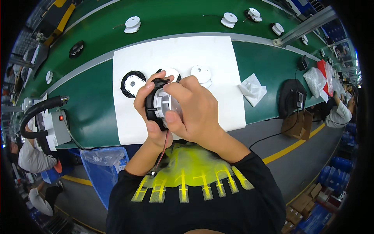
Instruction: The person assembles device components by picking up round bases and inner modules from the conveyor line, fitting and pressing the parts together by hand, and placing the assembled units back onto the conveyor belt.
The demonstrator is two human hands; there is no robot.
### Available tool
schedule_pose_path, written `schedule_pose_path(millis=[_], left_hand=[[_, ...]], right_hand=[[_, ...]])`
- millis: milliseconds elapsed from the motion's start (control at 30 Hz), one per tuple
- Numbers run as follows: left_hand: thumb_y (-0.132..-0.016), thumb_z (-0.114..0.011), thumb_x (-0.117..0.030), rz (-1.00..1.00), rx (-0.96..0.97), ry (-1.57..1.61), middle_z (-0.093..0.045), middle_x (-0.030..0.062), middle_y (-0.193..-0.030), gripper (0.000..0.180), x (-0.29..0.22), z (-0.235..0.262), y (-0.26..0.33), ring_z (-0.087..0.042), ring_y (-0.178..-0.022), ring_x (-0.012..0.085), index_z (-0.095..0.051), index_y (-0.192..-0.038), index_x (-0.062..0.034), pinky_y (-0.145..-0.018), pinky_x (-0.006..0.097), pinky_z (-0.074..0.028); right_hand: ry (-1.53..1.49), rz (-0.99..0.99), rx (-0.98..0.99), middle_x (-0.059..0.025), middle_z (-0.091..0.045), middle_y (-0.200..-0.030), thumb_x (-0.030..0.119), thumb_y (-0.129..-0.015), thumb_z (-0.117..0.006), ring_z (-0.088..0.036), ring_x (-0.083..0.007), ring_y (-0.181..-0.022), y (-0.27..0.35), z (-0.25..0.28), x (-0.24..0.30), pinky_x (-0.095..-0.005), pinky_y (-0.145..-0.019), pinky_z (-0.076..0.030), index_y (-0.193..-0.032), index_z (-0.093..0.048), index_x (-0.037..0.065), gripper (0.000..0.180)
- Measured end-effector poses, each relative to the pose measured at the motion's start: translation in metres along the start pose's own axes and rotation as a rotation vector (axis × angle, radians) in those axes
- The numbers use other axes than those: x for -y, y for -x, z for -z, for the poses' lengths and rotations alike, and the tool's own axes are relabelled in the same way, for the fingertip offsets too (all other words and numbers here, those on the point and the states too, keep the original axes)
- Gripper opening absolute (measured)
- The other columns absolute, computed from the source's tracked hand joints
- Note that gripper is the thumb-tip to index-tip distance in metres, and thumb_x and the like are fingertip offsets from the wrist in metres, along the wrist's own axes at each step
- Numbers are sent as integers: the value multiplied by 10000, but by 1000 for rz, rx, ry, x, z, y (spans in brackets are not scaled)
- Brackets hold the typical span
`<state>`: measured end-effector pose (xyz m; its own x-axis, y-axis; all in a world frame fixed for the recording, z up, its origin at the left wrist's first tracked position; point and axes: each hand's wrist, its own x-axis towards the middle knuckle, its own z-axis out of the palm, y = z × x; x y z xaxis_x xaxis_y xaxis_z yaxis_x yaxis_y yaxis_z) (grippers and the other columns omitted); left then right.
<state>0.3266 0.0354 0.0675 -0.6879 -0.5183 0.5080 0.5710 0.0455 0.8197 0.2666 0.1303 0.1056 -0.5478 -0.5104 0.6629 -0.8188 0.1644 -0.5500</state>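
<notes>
Above the near part of a white sheet, my two hands hold one assembly. My left hand wraps its fingers around a black ring-shaped housing. My right hand grips the round white-and-silver part set against that housing, thumb and fingers over its face. A thin red and dark cable hangs from the assembly down to a small connector near my left sleeve. Behind my hands on the sheet lie a black ring with a white disc, a similar piece partly hidden by my fingers, and a white round part.
Beyond the bench runs a green conveyor carrying several white round parts and a black one. A crumpled white cloth lies right of the sheet. At left stands a black flexible hose by a grey box. Other people sit at both sides.
</notes>
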Motion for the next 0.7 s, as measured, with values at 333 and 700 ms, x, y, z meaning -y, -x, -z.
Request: schedule_pose_path(millis=[333, 700], left_hand=[[-952, -373, -672, -54, 139, 22, -346, 281, -1440, 763, 5, -1, 6, -469, -1248, 360, -249, -1448, -105, -1072, 513, -352], [-997, -342, -594, 72, 112, -21, -233, 193, -1525, 791, 13, -10, -11, -351, -1362, 281, -146, -1507, -22, -1124, 440, -267]], right_hand=[[157, 149, 102, -212, -510, -1276, 462, -948, -435, -532, -385, -1102, -11, 19, -1, -543, -966, -369, -1271, -601, 121, 498], [-172, 212, -42, -263, -462, -1337, 419, -978, -407, -486, -450, -1175, -31, -7, -43, -578, -1031, -337, -1378, -534, 149, 499]])
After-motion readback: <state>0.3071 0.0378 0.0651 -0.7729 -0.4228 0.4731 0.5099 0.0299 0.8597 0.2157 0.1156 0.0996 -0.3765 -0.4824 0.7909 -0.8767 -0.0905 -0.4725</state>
